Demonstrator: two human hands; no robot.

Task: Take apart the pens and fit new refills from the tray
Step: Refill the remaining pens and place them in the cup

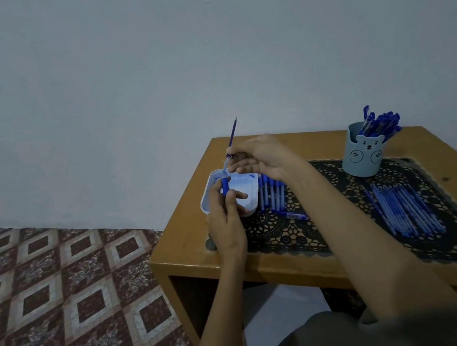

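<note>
— What lay at the far left?
— A floor (60, 286) of brown and cream diamond tiles, running up to a plain wall (146, 66). The wooden table (185, 247) began to the right of it.

— And the left hand?
— The left hand (226, 223) was raised over the table's left edge. Its fingers were curled round the blue grip end of a pen barrel (225, 186), which it held nearly upright.

— Where was the refill?
— The refill (232, 135) stuck up out of the barrel's top, leaning slightly right, with its lower part inside the clear section. The right hand (263, 155) pinched it in its fingertips just above the barrel, and its other fingers were loosely curled beneath.

— The tray?
— The white tray (205, 206) sat on the table behind the left hand, below the pen. Its contents glared pale blue, and I could not tell them apart.

— Further right?
— A row of pens (273, 194) lay side by side just beside the tray's right wall, on a black lace mat (287, 235). Farther right, a pale blue bear-faced cup (363, 158) stood upright at the mat's far edge, packed with blue pens (381, 122). Nearer the person, a bundle of loose refills (408, 211) lay on the mat, well apart from the tray.
</note>
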